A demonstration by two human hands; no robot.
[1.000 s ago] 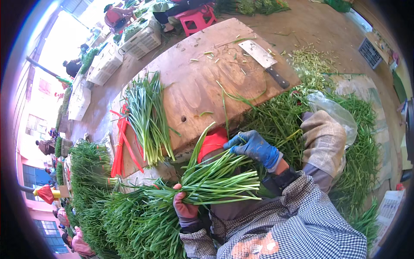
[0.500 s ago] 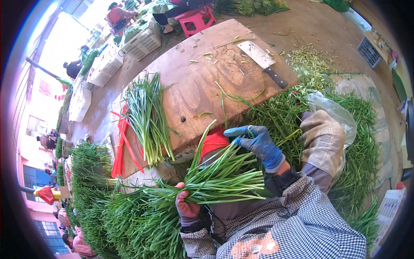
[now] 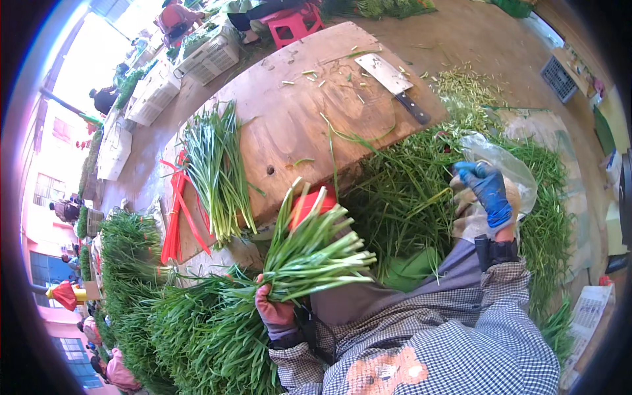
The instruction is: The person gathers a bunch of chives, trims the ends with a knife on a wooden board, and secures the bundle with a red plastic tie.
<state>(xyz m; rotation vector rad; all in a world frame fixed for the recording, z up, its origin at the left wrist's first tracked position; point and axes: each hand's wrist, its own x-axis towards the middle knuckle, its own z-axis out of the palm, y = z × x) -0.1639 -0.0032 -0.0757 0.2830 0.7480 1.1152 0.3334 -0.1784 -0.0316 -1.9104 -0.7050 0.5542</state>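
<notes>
My left hand (image 3: 275, 309), in a reddish glove, is closed around a thick bunch of green chives (image 3: 319, 253), with pale cut ends fanned toward the right. My right hand (image 3: 487, 191), in a blue glove, is raised over my right knee, beside a clear plastic bag (image 3: 503, 168). Its fingers are loosely bent and apart, with nothing visible in them. Another bunch of chives (image 3: 214, 171) lies on the wooden board (image 3: 296, 118), next to red ties (image 3: 174, 220). A cleaver (image 3: 388, 78) with a black handle rests at the board's far right.
A large heap of chives (image 3: 204, 336) lies at my left. Loose leaves and trimmings (image 3: 408, 197) spread right of the board and around my knee. Beyond stand white crates (image 3: 207, 59), a pink stool (image 3: 293, 26) and other people at work.
My right hand has left the bunch and swung right, over my knee. My left hand still grips the chives, whose cut ends now tilt more upward. The view has shifted slightly.
</notes>
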